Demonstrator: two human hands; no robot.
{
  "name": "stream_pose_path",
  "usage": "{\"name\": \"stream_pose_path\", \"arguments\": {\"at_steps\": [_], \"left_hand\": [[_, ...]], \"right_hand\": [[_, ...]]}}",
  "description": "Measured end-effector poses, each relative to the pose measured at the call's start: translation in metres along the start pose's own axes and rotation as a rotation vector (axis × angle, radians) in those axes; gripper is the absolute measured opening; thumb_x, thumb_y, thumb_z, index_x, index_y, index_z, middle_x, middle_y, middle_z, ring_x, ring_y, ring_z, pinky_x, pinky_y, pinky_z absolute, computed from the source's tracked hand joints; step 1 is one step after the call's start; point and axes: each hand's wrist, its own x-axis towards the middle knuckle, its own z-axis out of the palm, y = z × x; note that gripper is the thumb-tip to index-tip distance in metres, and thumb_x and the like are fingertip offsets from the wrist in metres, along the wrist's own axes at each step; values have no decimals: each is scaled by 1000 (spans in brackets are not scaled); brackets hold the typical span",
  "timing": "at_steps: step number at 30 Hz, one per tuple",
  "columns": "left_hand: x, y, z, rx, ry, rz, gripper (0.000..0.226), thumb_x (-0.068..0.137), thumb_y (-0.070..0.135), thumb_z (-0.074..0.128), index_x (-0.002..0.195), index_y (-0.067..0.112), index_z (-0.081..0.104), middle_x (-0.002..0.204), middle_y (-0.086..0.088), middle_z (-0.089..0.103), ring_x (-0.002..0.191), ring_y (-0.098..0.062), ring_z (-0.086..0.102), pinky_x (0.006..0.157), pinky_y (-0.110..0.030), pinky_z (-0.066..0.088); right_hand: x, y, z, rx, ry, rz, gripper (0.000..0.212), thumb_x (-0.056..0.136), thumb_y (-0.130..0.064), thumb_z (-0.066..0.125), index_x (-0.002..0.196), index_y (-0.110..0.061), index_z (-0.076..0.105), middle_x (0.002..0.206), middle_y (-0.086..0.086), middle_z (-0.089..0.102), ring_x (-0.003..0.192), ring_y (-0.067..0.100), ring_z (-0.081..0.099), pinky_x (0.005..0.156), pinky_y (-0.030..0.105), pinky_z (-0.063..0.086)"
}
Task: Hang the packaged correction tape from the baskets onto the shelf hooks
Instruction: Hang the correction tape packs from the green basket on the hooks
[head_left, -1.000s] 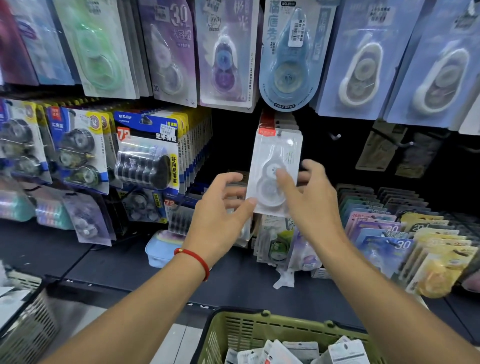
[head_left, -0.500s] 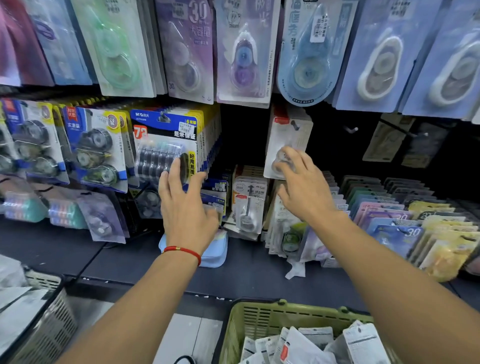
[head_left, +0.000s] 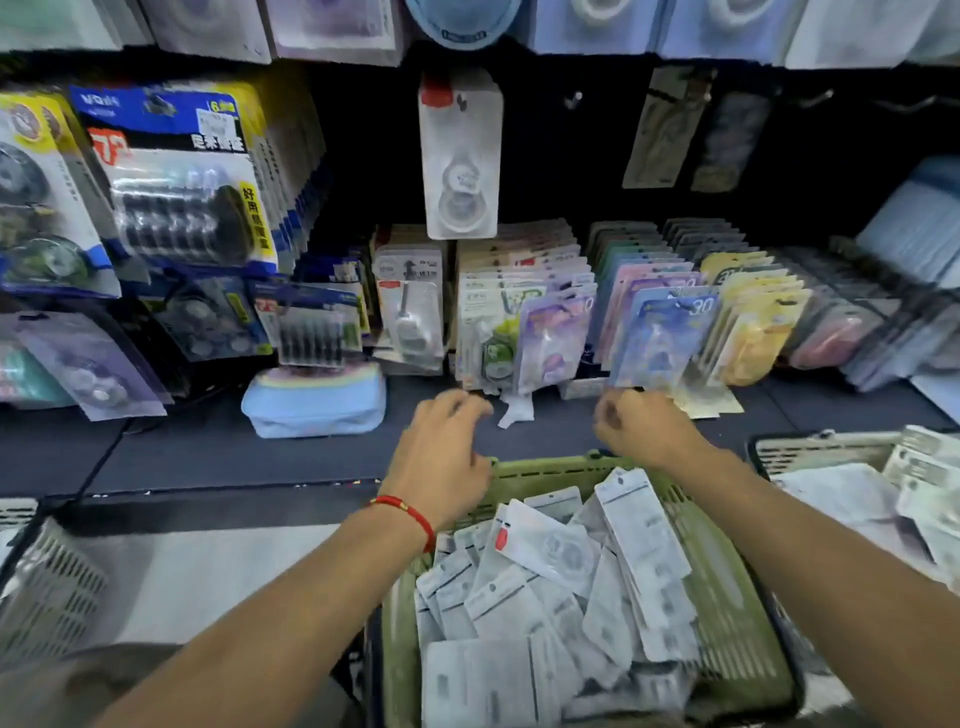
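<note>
Head view: both hands above far rim of green basket (head_left: 727, 597), neither holding anything. Left hand (head_left: 441, 457), red bracelet (head_left: 410, 514) at wrist, fingers loosely curled and empty. Right hand (head_left: 644, 426) w/ fingers curled in, also empty; motion blur, so exact finger spread can't tell. One correction tape pack (head_left: 461, 156) hangs on shelf hook, upright, above standing rows of packs. More white packs (head_left: 561, 587) lie piled in green basket. 2nd basket (head_left: 810, 452) w/ packs at right.
</note>
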Motion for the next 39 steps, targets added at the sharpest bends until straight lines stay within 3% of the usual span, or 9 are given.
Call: {"name": "stream_pose_path", "arguments": {"at_steps": [6, 9, 12, 14, 17, 20, 26, 32, 39], "left_hand": [[-50, 15, 111, -221, -247, -259, 48, 89, 6, 64, 135, 18, 61, 144, -6, 59, 136, -25, 51, 112, -27, 37], [-62, 17, 133, -195, -331, -275, 50, 92, 9, 63, 140, 21, 55, 147, -6, 54, 138, -24, 47, 109, -25, 35], [-60, 17, 137, -218, -314, -312, 49, 94, 10, 63, 140, 24, 54, 146, -4, 54, 135, -23, 50, 102, -23, 38], [-57, 18, 138, -255, -289, -344, 46, 94, 10, 63, 137, 25, 56, 143, -3, 56, 129, -22, 55, 99, -24, 42], [-55, 20, 140, -384, -220, -412, 38, 93, 7, 65, 127, 25, 62, 133, -3, 61, 118, -24, 62, 100, -33, 51], [-48, 25, 139, -575, -104, -499, 29, 94, 7, 67, 117, 24, 63, 124, -5, 66, 98, -18, 64, 96, -40, 56], [-40, 32, 130, -1250, -199, -705, 37, 102, 26, 68, 137, 22, 58, 127, -4, 72, 116, -26, 70, 95, -46, 59], [-52, -10, 121, -1202, -56, -872, 27, 106, 13, 59, 133, 20, 63, 130, -10, 63, 114, -32, 64, 78, -43, 63], [-56, -37, 118, -1166, -63, -1000, 27, 102, 16, 59, 128, 19, 60, 126, -16, 63, 112, -38, 63, 93, -55, 59]], "right_hand": [[-62, 58, 126, -223, -365, 154, 86, 102, -52, 57, 164, -7, 17, 168, 23, 23, 150, 42, 36, 119, 49, 35], [-76, 59, 166, -139, -280, 189, 88, 106, -41, 55, 167, -13, -1, 175, 15, -2, 158, 42, 17, 122, 48, 30], [-82, 56, 179, 155, -48, 249, 68, 101, -10, 59, 160, -16, 26, 167, 10, 30, 141, 31, 42, 110, 40, 44], [-87, 54, 182, 336, 62, 292, 58, 96, -1, 58, 148, -17, 39, 131, 10, 61, 100, 24, 58, 77, 35, 49], [-92, 59, 175, 378, 323, 361, 33, 101, -6, 52, 133, -11, 58, 72, 2, 57, 59, 14, 50, 48, 26, 31], [-81, 57, 143, 783, 566, 457, 24, 96, -8, 52, 92, -17, 73, 68, -4, 64, 60, 23, 56, 49, 23, 37], [-66, 5, 107, 1534, -69, 241, 28, 98, -2, 60, 98, -16, 84, 102, 11, 81, 87, 26, 76, 70, 36, 62], [-81, 56, 160, 283, -13, 409, 36, 105, -27, 57, 134, -8, 64, 136, 13, 63, 122, 29, 64, 103, 40, 53], [-99, 67, 197, 181, -213, 380, 57, 99, -40, 63, 149, -17, 49, 136, 11, 66, 125, 33, 62, 99, 37, 51]]}}
